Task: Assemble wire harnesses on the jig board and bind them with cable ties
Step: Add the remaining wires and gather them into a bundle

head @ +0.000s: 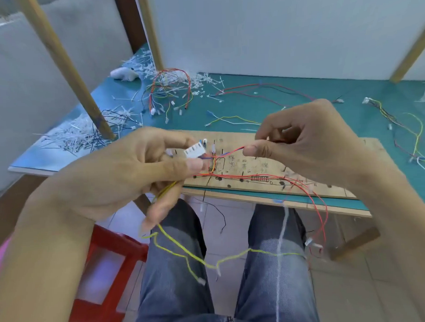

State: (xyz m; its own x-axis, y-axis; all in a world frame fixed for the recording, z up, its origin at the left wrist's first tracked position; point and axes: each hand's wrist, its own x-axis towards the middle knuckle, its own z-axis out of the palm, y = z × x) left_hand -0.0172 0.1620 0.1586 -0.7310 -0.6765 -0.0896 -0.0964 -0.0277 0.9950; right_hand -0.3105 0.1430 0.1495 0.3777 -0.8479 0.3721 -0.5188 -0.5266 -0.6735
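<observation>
Over the near edge of the bench, seen from the head view, both hands are raised just above the left end of the board [237,138]; the left hand [125,173] pinches a white connector [194,150] between thumb and forefinger, its lower fingers curled round yellow wires [183,252] that trail down across the person's lap; the right hand [309,143] pinches the end of a red wire [232,151] between thumb and forefinger, the other fingers tucked in, with the wire running leftward toward the connector.

To my eye the step in hand is loading the connector, feeding a wire end into one of its slots; the harness is only partly made, since red wires already lie along the board's marked run while others hang loose off its front edge; I see no tie on it.

The next move, I'd judge, calls for lining the wire end up with the right slot and pushing it straight home while the left hand keeps the connector steady; whether the end is already inside I cannot tell, the fingers and blur hide it.

As for containers, I can make out no bin, tray or box; everything lies loose on the green mat [301,104]: a tangle of wires [170,90] at the back, more strands to the right, and drifts of white tie offcuts [80,134] on the left; a red stool [106,261] stands below by the person's left leg.
</observation>
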